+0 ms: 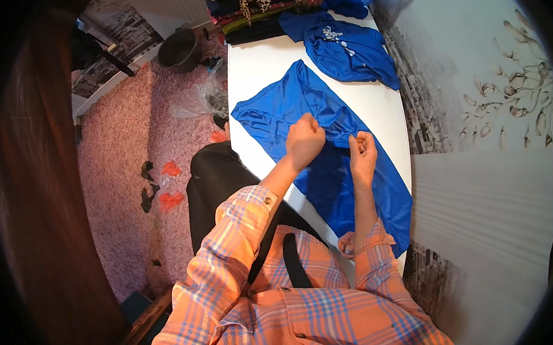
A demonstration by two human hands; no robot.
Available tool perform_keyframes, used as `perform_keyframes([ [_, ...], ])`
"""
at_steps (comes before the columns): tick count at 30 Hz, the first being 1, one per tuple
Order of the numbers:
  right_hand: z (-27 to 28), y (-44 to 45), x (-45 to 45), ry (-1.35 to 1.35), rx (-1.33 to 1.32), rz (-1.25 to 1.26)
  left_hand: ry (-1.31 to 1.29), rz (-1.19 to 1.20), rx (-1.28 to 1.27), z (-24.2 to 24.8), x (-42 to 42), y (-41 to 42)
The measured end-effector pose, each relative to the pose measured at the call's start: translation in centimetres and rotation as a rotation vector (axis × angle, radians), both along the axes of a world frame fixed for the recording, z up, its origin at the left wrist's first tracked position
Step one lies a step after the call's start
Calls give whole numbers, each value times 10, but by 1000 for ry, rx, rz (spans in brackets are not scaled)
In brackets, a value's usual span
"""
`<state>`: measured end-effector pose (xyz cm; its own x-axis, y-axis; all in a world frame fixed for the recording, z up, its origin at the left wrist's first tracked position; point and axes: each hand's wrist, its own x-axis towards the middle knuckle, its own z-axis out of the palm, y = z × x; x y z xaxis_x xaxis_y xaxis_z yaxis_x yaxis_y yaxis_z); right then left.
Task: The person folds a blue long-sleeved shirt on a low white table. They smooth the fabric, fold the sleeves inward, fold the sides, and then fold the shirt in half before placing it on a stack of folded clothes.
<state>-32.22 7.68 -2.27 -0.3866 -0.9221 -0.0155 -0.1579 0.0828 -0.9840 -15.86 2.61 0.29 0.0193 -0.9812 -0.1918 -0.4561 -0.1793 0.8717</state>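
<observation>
A shiny blue fabric garment lies spread across the white table, its near end reaching toward my right forearm. My left hand is closed on a gathered part near the garment's middle. Just to its right, my right hand pinches a fold of the same cloth between thumb and fingers. The fabric between the two hands is bunched and slightly raised. What kind of garment it is, I cannot tell.
A second blue garment with a white print lies at the table's far right, beside a stack of folded clothes. Along the right runs a patterned wall. A black bucket, a clear plastic bag and red scraps lie on the pink carpet.
</observation>
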Motion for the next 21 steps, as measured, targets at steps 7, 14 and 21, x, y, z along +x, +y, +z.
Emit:
perform_keyframes([
  [7, -8, -2, 1, 4, -15, 14, 626, 199, 378, 19, 13, 1],
  [14, 3, -3, 12, -11, -3, 72, 175, 211, 215, -30, 53, -1],
  [21, 12, 7, 14, 255, -122, 103, -282, 101, -71, 21, 45, 6],
])
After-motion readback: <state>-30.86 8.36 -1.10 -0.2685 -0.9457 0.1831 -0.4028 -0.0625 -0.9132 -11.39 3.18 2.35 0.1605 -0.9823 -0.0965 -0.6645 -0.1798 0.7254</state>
